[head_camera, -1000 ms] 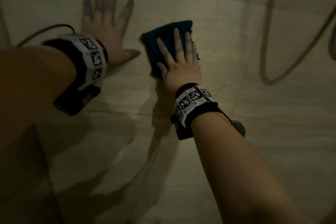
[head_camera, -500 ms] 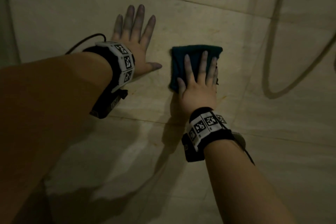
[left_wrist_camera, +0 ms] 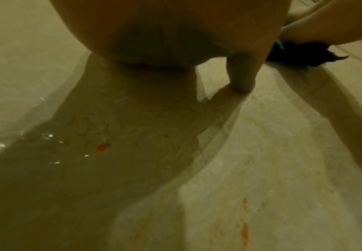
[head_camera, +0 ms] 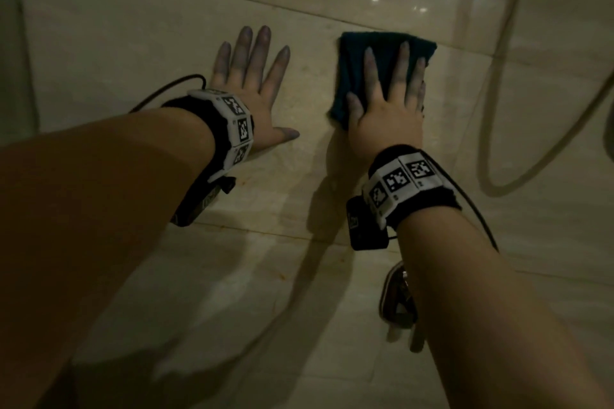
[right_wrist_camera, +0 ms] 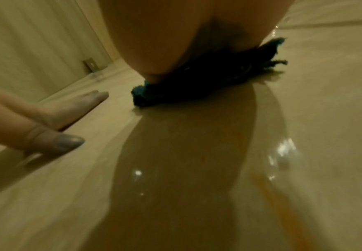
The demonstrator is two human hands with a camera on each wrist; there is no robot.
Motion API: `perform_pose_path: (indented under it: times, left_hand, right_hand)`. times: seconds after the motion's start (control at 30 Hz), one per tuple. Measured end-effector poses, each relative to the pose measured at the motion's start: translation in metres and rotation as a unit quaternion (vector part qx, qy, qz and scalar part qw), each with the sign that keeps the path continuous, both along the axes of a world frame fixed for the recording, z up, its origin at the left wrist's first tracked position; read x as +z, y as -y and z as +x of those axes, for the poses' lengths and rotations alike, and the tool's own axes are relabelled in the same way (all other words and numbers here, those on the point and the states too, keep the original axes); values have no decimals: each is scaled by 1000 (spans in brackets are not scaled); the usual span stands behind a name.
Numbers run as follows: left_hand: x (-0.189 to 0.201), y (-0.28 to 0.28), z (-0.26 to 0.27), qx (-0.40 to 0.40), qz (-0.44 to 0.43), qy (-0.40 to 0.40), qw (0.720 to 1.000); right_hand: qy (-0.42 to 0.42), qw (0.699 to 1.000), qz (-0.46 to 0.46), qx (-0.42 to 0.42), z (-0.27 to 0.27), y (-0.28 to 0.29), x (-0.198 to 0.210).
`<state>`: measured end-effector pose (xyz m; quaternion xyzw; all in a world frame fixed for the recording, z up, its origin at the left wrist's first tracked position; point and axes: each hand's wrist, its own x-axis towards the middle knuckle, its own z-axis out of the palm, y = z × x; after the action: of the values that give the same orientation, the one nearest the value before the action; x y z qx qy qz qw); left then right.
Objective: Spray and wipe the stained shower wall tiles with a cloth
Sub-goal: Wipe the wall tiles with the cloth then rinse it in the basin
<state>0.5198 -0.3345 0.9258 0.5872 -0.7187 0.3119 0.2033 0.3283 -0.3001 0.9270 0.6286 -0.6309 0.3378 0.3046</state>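
Note:
A folded dark teal cloth lies flat against the beige shower wall tiles. My right hand presses on the cloth with straight, spread fingers. My left hand rests flat on the bare tile to the left of the cloth, fingers spread, holding nothing. In the right wrist view the cloth is squashed under my palm, and the left hand's fingers lie on the tile beside it. Orange stains dot the wet tile below my left palm, with streaks lower down.
A shower hose loops down the wall at the right. A metal fitting shows below my right wrist. A grout line runs under both wrists. The wall corner lies at the far left.
Both hands sit further right in the head view as the camera shifted. The right hand still presses the cloth and has slid it up to the upper grout line.

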Motion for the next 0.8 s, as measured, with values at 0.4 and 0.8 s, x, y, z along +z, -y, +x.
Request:
perform_pose_path:
  times: [0.4,0.8]
  left_hand:
    - [1,-7,1,-8,19,-1,1000]
    - [26,-14,60,46,41,-18,998]
  right_hand:
    - [-5,997,81,-8,5,-12,-54]
    - [8,999,40,6,45,0,19]
